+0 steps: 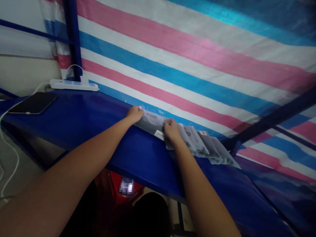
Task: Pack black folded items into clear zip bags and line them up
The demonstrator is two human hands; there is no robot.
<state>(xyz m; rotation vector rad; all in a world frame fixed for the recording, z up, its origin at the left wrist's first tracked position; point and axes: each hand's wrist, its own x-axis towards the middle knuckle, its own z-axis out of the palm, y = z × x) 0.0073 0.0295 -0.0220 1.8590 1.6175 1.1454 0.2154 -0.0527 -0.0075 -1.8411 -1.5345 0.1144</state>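
My left hand (135, 114) is closed on the far left corner of a translucent plastic bag (151, 123) with a white label near its lower right edge. At the bag's right end my right hand (171, 129) grips it, thumb and fingers pressed together. The bag lies low over the blue shelf and looks flat; its contents are dark and unclear. Right beside my right hand, several similar frosted bags (201, 144) overlap in a fanned row. Some carry dark print or a small white label.
A black tablet (34, 102) with a cable rests at the left end of the blue shelf (81, 120), near a white power strip (74, 85). Striped plastic sheeting (172, 65) hangs along the back, and a dark blue bar slants at right. Below, a phone (126, 186) lies on a red stool.
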